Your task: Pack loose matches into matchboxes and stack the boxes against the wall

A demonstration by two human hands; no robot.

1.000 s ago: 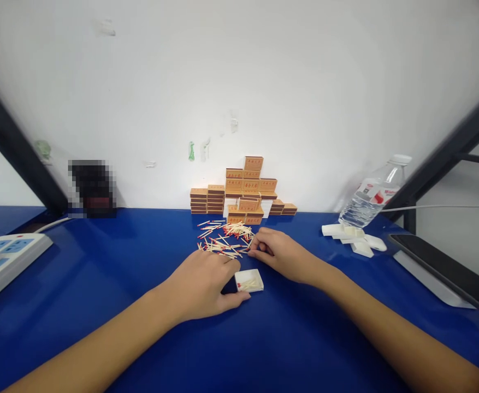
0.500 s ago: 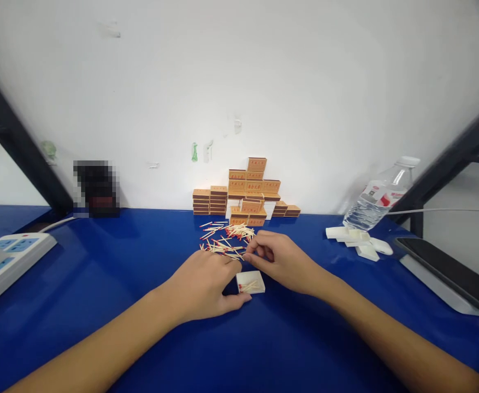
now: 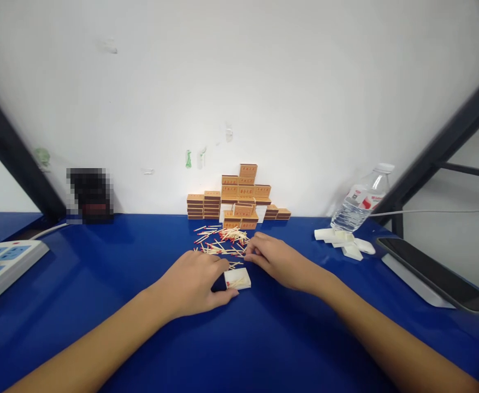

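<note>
A small white matchbox tray lies on the blue tabletop with a few red-tipped matches inside. My left hand grips the tray's left side, thumb at the near edge and bent fingers at the far corner. Beyond the tray spreads a loose pile of matches, red heads pointing various ways. At the pile's right edge my right hand has thumb and index finger pinched together. Whatever may be between those fingertips is too small to make out.
Stacked matchboxes stand against the wall behind the pile. To the right are a tilted water bottle, white pieces and a phone on a white stand. A power strip lies at the left.
The camera view has shifted slightly, moving the scene left. Some matches beyond the tray now show between my hands. My right fingertips remain pinched by the pile.
</note>
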